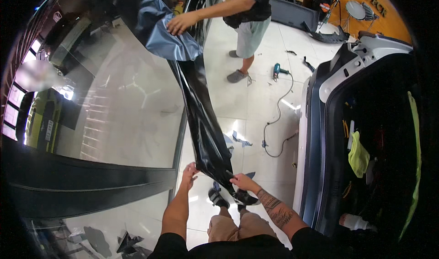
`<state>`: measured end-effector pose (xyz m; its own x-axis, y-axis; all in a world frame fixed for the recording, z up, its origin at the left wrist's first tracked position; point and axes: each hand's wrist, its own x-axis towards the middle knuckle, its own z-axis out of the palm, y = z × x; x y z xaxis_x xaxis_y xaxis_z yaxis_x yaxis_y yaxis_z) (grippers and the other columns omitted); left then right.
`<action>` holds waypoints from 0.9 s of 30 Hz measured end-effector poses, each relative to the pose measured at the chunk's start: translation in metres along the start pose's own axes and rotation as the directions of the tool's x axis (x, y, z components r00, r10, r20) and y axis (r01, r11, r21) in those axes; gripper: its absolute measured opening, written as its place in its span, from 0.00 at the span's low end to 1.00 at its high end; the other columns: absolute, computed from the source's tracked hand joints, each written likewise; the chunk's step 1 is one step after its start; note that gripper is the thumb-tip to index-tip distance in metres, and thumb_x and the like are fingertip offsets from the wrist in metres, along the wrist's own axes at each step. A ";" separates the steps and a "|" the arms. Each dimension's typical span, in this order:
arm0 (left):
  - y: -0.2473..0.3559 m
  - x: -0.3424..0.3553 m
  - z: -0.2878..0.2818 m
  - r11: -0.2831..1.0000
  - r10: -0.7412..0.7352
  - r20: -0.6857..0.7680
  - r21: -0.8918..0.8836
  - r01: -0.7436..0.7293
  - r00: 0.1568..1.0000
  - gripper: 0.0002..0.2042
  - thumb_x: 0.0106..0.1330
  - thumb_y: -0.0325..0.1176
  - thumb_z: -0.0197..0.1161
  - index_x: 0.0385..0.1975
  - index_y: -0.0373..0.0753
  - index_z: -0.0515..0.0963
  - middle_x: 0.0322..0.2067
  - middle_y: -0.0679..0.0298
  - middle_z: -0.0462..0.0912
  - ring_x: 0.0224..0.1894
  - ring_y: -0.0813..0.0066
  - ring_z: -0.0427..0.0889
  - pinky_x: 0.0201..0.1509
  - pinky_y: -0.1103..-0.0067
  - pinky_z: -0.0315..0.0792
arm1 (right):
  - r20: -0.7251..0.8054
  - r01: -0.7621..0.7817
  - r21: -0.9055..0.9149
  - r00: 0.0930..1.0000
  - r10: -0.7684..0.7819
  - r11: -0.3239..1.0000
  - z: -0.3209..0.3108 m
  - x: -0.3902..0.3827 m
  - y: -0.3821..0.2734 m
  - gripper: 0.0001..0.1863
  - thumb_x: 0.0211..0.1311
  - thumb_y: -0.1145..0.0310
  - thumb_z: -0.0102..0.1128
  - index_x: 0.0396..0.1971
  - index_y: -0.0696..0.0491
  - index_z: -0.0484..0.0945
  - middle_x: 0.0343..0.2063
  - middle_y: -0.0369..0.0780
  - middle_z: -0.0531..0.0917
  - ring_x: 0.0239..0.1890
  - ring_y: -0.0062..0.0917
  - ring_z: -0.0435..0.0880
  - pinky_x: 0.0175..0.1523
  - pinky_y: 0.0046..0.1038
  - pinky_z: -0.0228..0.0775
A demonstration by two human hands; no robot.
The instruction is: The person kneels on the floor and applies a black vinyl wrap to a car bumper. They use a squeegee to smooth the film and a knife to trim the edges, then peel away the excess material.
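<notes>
A long sheet of glossy black vinyl film [201, 115] hangs stretched from the far end down towards me, creased lengthwise. My left hand [188, 174] pinches its near left corner. At the near right edge my right hand [244, 182] is closed on the film; a small dark tip sticks out by its fingers, too small to name. At the far end a co-worker's hand [182, 23] grips the film, where a blue-grey side [171, 44] is folded over. The co-worker, in a dark top and light shorts, stands at the far side.
To my right a white car [307, 135] has its dark boot open, with a yellow-green cloth [359, 155] inside. A teal heat gun [278, 71] and its cable [266, 129] lie on the tiled floor among film scraps [240, 139]. A large glass panel [132, 99] stands left.
</notes>
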<state>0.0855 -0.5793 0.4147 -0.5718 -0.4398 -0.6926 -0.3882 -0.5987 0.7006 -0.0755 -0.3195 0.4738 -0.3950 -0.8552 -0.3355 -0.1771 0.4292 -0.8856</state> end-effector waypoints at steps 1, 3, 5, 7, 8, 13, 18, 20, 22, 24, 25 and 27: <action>-0.007 -0.004 0.016 0.999 -0.005 0.046 -0.042 0.007 0.999 0.29 0.58 0.62 0.60 0.52 0.50 0.71 0.40 0.72 0.77 0.47 0.75 0.73 0.49 0.66 0.60 | 0.064 -0.064 -0.004 0.996 0.064 0.998 -0.015 0.006 0.006 0.19 0.62 0.58 0.54 0.26 0.62 0.76 0.17 0.44 0.77 0.20 0.29 0.74 0.30 0.33 0.65; -0.031 -0.010 0.032 0.997 -0.009 0.065 -0.072 0.014 0.998 0.21 0.57 0.58 0.64 0.42 0.50 0.75 0.35 0.74 0.76 0.44 0.78 0.72 0.46 0.69 0.60 | 0.090 -0.147 -0.032 0.985 0.149 0.989 -0.033 0.006 0.002 0.19 0.63 0.58 0.52 0.27 0.62 0.76 0.18 0.46 0.77 0.22 0.32 0.76 0.31 0.34 0.67; -0.055 -0.009 0.041 0.998 -0.010 0.034 -0.067 0.013 0.999 0.17 0.58 0.54 0.66 0.36 0.50 0.75 0.33 0.76 0.76 0.43 0.80 0.71 0.45 0.69 0.61 | 0.026 -0.127 -0.114 0.991 0.131 0.985 -0.045 0.003 0.006 0.19 0.64 0.58 0.52 0.26 0.62 0.77 0.18 0.49 0.78 0.23 0.37 0.78 0.32 0.36 0.67; -0.055 -0.007 0.051 1.000 0.017 -0.068 -0.014 -0.018 0.998 0.14 0.59 0.50 0.66 0.27 0.48 0.73 0.26 0.75 0.74 0.33 0.83 0.70 0.36 0.75 0.62 | -0.049 -0.073 -0.218 0.997 0.064 0.973 -0.056 0.003 0.021 0.19 0.64 0.59 0.51 0.26 0.62 0.77 0.19 0.51 0.78 0.24 0.43 0.78 0.32 0.38 0.68; -0.053 -0.003 0.051 0.997 0.071 -0.098 0.039 -0.067 0.993 0.15 0.60 0.49 0.66 0.23 0.47 0.73 0.22 0.76 0.71 0.28 0.83 0.66 0.32 0.77 0.58 | -0.097 -0.105 -0.191 0.991 0.088 0.976 -0.060 0.003 0.029 0.19 0.64 0.59 0.51 0.26 0.61 0.78 0.21 0.54 0.78 0.27 0.49 0.78 0.34 0.41 0.68; -0.047 0.023 0.076 0.939 0.310 -0.183 0.211 -0.270 0.933 0.22 0.62 0.44 0.65 0.11 0.41 0.68 0.13 0.75 0.61 0.19 0.83 0.55 0.22 0.78 0.50 | -0.254 -0.070 -0.233 0.967 0.009 0.970 -0.064 0.030 0.063 0.19 0.63 0.59 0.51 0.25 0.60 0.79 0.22 0.53 0.79 0.29 0.50 0.79 0.37 0.45 0.69; -0.111 0.038 0.064 0.922 0.228 -0.248 0.365 -0.127 0.942 0.25 0.61 0.47 0.66 0.10 0.37 0.66 0.13 0.70 0.62 0.21 0.79 0.57 0.24 0.73 0.55 | -0.133 -0.181 -0.373 0.981 0.141 0.910 -0.049 0.026 0.112 0.18 0.60 0.58 0.52 0.25 0.58 0.81 0.27 0.52 0.81 0.35 0.49 0.80 0.43 0.46 0.70; -0.113 0.025 0.060 0.902 0.269 -0.206 0.397 -0.171 0.941 0.24 0.61 0.47 0.65 0.11 0.38 0.67 0.13 0.72 0.61 0.21 0.79 0.57 0.23 0.74 0.54 | -0.054 -0.152 -0.387 0.988 0.142 0.910 -0.044 0.014 0.114 0.19 0.60 0.58 0.52 0.26 0.59 0.81 0.26 0.53 0.81 0.34 0.50 0.80 0.42 0.45 0.71; -0.103 0.003 0.076 0.925 0.223 -0.123 0.341 -0.169 0.967 0.22 0.63 0.50 0.63 0.14 0.40 0.71 0.14 0.76 0.59 0.20 0.80 0.55 0.22 0.75 0.51 | -0.152 -0.215 -0.240 0.971 0.182 0.947 -0.032 -0.002 0.151 0.20 0.60 0.57 0.53 0.26 0.61 0.80 0.25 0.55 0.80 0.31 0.51 0.80 0.40 0.45 0.71; -0.109 -0.014 0.058 0.957 0.124 -0.122 0.275 -0.086 0.985 0.22 0.64 0.53 0.60 0.18 0.41 0.74 0.15 0.75 0.63 0.20 0.80 0.59 0.23 0.76 0.54 | -0.056 -0.202 -0.120 0.979 0.196 0.972 -0.044 -0.012 0.111 0.21 0.58 0.55 0.56 0.24 0.62 0.77 0.21 0.55 0.78 0.26 0.46 0.79 0.34 0.42 0.68; -0.113 -0.024 0.060 0.984 0.082 -0.139 0.168 -0.058 0.987 0.22 0.65 0.56 0.57 0.23 0.41 0.77 0.18 0.74 0.68 0.23 0.82 0.64 0.27 0.80 0.58 | -0.034 -0.253 -0.091 0.967 0.251 0.963 -0.048 -0.016 0.110 0.21 0.58 0.56 0.57 0.23 0.62 0.77 0.20 0.53 0.78 0.25 0.43 0.79 0.33 0.41 0.68; -0.123 -0.048 0.059 0.994 0.041 -0.124 0.104 -0.028 0.991 0.22 0.65 0.56 0.57 0.26 0.41 0.79 0.21 0.74 0.71 0.26 0.83 0.66 0.31 0.80 0.61 | -0.001 -0.267 -0.041 0.964 0.268 0.963 -0.049 -0.031 0.106 0.20 0.57 0.56 0.58 0.23 0.63 0.77 0.18 0.52 0.78 0.24 0.40 0.79 0.33 0.39 0.68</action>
<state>0.1180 -0.4450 0.3725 -0.4926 -0.5436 -0.6796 -0.4453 -0.5135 0.7335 -0.1260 -0.2329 0.4059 -0.4287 -0.7090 -0.5599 -0.1021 0.6538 -0.7497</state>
